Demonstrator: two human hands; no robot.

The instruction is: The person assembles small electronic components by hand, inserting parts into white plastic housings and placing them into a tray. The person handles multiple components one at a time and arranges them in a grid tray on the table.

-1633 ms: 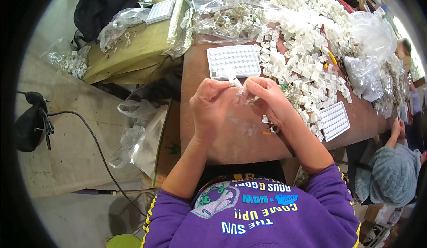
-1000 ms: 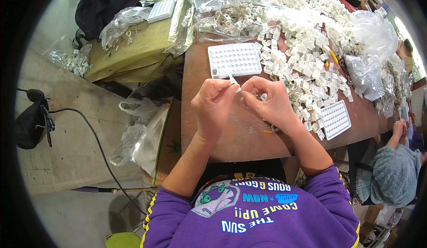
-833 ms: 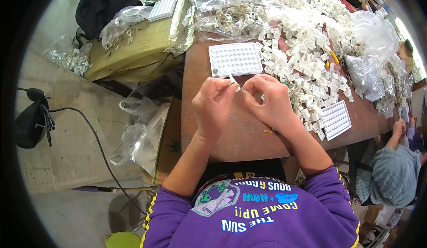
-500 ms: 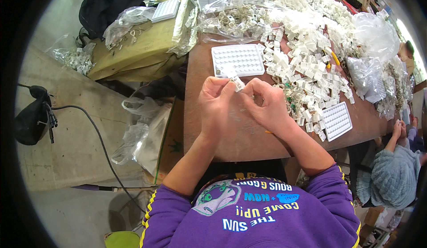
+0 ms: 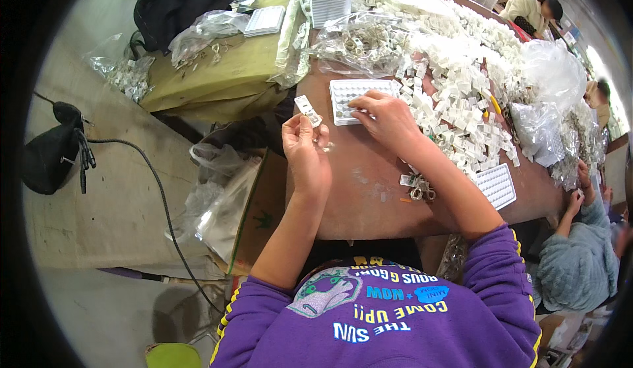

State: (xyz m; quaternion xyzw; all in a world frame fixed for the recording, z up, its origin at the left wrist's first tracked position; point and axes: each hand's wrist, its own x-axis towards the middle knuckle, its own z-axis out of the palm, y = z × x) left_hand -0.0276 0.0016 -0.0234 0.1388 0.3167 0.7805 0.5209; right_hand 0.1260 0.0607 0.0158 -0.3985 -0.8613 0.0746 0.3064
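Note:
My left hand point(image 5: 306, 145) is closed on a small white plastic case point(image 5: 308, 110), held up between thumb and fingers left of the tray. The case looks long, as if its lid were folded out. My right hand point(image 5: 388, 119) reaches over a white tray point(image 5: 341, 90) with rows of small round hollows. Its thumb and forefinger are pinched together at the tray; whatever lies between them is too small to make out. The hand covers the tray's right part. Under my right forearm lies a little cluster of metal rings with a clear piece point(image 5: 417, 186).
A big heap of small white cases point(image 5: 455, 114) spreads over the table's right side, with a yellow-handled tool point(image 5: 494, 103) in it. A second white tray point(image 5: 496, 186) lies near the front edge. Stacked trays point(image 5: 333, 2) and bagged metal parts point(image 5: 366, 41) stand behind. Co-workers sit at right.
My hands were together around the small white case. Now they are apart: the left keeps the case and has moved left, while the right has gone over the tray. The whole view has shifted slightly.

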